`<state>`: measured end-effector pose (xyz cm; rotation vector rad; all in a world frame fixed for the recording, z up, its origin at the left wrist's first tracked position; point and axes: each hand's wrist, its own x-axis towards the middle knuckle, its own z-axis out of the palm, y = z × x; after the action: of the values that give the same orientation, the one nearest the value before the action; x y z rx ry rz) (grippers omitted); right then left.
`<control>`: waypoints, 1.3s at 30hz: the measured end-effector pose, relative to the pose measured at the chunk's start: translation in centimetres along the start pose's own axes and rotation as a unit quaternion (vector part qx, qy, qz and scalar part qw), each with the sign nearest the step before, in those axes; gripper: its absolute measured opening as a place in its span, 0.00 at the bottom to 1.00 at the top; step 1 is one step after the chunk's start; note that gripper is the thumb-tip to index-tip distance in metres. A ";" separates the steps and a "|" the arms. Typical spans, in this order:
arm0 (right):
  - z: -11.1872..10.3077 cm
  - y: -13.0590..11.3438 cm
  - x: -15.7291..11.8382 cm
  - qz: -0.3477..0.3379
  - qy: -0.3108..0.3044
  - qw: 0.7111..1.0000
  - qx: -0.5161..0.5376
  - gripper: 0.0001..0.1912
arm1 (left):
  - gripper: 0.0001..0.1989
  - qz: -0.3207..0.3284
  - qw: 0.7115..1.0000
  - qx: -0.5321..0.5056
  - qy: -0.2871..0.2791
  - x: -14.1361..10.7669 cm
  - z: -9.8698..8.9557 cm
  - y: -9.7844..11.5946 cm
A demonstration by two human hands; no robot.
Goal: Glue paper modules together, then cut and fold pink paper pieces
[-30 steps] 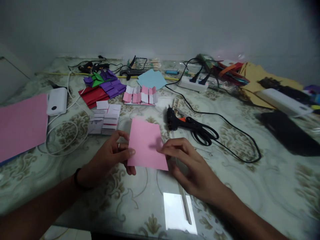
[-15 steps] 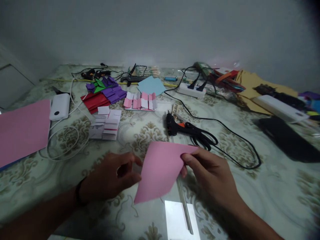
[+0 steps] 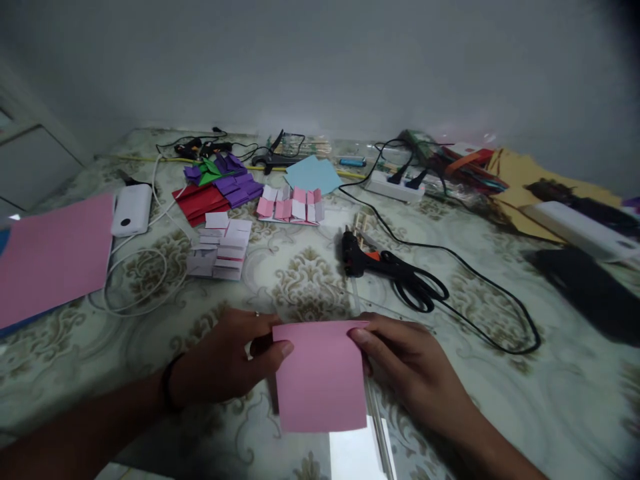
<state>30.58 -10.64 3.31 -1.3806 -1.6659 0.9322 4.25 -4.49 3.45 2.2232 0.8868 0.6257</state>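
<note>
A patterned tabletop (image 3: 550,400) fills most of the scene, with a large pink paper (image 3: 57,253) lying flat at its left side. The smaller pink sheet (image 3: 323,383) sits at the near middle, between the two hands; whether its near edge touches the tabletop I cannot tell. A black glue gun (image 3: 357,257) lies just beyond the right hand (image 3: 417,360), held by nobody.

As for progress, the white folded paper (image 3: 223,247), the pink-and-white folded paper (image 3: 290,205) and the purple folded paper (image 3: 240,190) look already worked, set aside farther off. The pink sheet seems barely begun: it bends slightly along its far edge, but no firm crease shows, so I judge most of its shaping is left.

The left hand (image 3: 225,357) pinches the sheet's far left corner, thumb on top; the right hand's fingers grip the far right corner likewise. The sheet's near part hangs between them, ungripped.
</note>
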 end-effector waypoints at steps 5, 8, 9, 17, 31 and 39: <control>-0.2 -0.3 0.0 -0.037 -0.016 0.999 0.011 0.18 | 0.07 0.024 1.000 0.001 0.002 0.0 -0.2 0.1; -0.2 -0.3 0.0 -0.048 -0.026 0.998 0.010 0.15 | 0.09 0.044 0.999 0.008 0.001 0.0 -0.3 0.0; -0.2 -0.3 0.0 -0.048 -0.030 0.998 0.008 0.15 | 0.09 0.048 0.999 0.008 0.004 0.0 -0.2 0.0; 0.2 -0.4 -0.1 -0.028 -0.067 0.997 -0.024 0.21 | 0.17 0.065 0.997 -0.034 -0.008 0.0 0.0 -0.2; 3.1 -0.1 -0.2 -0.073 -0.204 0.976 0.038 0.17 | 0.05 -0.063 0.980 -0.115 -0.151 0.4 0.7 0.9; 3.6 -0.3 -0.2 -0.085 -0.205 0.974 0.040 0.17 | 0.08 -0.025 0.989 -0.069 -0.126 0.3 1.0 0.9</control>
<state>27.26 -11.12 2.01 -1.0184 -1.9892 1.2276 5.44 -5.17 3.53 2.0927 0.7451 0.3610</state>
